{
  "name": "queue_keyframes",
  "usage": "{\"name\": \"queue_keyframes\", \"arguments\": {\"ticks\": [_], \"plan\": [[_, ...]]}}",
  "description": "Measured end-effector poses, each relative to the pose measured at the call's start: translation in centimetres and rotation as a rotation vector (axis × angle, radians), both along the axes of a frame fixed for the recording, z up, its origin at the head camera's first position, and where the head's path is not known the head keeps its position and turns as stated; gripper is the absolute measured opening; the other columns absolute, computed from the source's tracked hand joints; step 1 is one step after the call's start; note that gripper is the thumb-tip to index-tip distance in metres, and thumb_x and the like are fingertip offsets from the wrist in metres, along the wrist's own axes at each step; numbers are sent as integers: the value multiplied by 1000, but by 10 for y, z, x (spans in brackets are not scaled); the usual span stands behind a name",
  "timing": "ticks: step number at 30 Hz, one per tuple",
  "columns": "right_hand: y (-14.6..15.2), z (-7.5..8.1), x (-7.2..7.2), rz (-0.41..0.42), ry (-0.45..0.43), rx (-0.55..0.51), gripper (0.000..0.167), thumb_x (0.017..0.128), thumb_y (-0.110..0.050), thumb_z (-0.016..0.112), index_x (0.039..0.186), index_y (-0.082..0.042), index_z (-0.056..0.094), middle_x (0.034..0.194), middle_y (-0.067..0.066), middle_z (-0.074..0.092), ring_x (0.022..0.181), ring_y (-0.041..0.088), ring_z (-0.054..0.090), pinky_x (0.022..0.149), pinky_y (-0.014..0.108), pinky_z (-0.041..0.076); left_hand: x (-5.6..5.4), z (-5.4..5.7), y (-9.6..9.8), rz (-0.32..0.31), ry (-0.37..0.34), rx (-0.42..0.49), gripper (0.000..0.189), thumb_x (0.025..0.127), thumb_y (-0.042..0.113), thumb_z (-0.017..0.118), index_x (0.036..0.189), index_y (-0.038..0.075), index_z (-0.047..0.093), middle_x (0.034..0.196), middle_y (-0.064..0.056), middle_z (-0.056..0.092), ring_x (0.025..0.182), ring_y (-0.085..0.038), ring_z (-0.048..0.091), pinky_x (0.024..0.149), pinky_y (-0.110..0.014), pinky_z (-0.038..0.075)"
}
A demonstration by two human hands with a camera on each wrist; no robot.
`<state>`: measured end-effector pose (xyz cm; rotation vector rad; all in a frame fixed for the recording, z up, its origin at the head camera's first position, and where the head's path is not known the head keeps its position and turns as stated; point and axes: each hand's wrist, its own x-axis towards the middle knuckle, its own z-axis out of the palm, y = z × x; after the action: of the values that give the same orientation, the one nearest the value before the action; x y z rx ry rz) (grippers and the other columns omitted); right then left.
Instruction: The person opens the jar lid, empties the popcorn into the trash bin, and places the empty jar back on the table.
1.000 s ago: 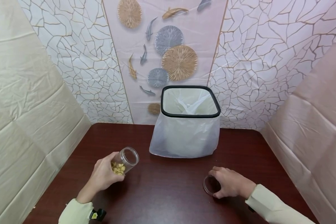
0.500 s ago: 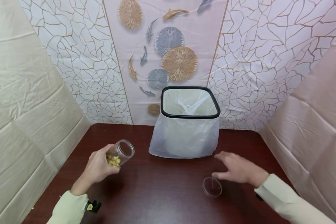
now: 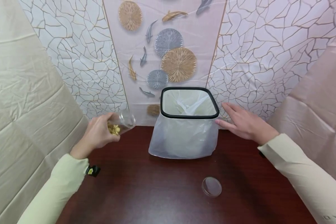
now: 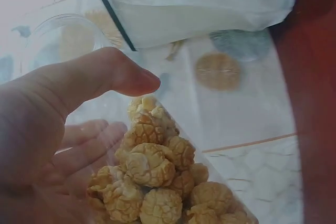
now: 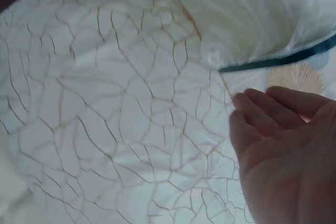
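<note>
My left hand (image 3: pixel 99 132) grips a clear jar (image 3: pixel 124 120), raised above the table and tilted with its open mouth toward the right. Popcorn (image 4: pixel 152 177) fills the lower part of the jar, as the left wrist view shows close up. At the right edge of the lined bin (image 3: pixel 187 135) is my right hand (image 3: pixel 245 123), fingers extended and nothing held. In the head view the thumb tip overlaps the bin's side; whether it touches I cannot tell. A clear round lid (image 3: pixel 212 186) lies on the table below the right hand.
The bin has a black rim (image 3: pixel 190 117) and a translucent white liner folded over its outside. It stands at the back of the dark red table (image 3: pixel 156 189). Patterned cloth (image 3: pixel 257 62) hangs behind, and beige cloth (image 3: pixel 22 109) closes in the sides.
The right hand has let go of the lid, leaving it on the table, and risen to the bin's right side. The left hand has lifted the jar of popcorn higher and slightly left.
</note>
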<state>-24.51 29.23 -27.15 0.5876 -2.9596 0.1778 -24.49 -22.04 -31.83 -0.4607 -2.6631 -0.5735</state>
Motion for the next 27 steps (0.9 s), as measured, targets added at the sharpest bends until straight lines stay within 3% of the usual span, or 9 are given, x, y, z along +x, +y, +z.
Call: {"name": "queue_keyframes", "arguments": {"ticks": [6,11,20,23,27], "plan": [[-11,12,-24,54,16,10,87,107,-62,43,169,-7,17,176,19,17,161,44,21,128,63,23,-22,41,28,-55,35,-59,69,64,14,89,127,3,65,114,-16,76,92,-34,67,85,-55,53],[-19,9,-38,64,10,59,89,106,-65,40,169,-6,17,177,18,15,163,42,18,129,60,22,-39,65,56,-79,47,-136,65,64,14,91,122,2,65,119,-18,74,101,-36,69,92,-54,55],[-26,-5,-52,62,-4,76,88,108,-62,39,167,0,19,176,23,16,163,45,16,130,59,20,-61,83,97,-146,195,-260,70,64,12,91,127,1,62,129,-17,73,107,-43,70,91,-56,57],[-26,-8,-52,39,-30,66,89,107,-65,36,168,-2,18,177,21,14,163,45,16,129,61,21,-67,86,105,-135,216,-303,70,65,12,93,127,1,62,126,-16,73,106,-45,70,88,-57,58],[-26,-11,-52,26,-53,48,90,107,-68,33,169,-5,16,178,19,12,163,44,15,129,63,22,-72,88,113,-118,257,-380,61,66,10,93,117,2,61,109,-16,73,102,-47,70,86,-57,59]]}}
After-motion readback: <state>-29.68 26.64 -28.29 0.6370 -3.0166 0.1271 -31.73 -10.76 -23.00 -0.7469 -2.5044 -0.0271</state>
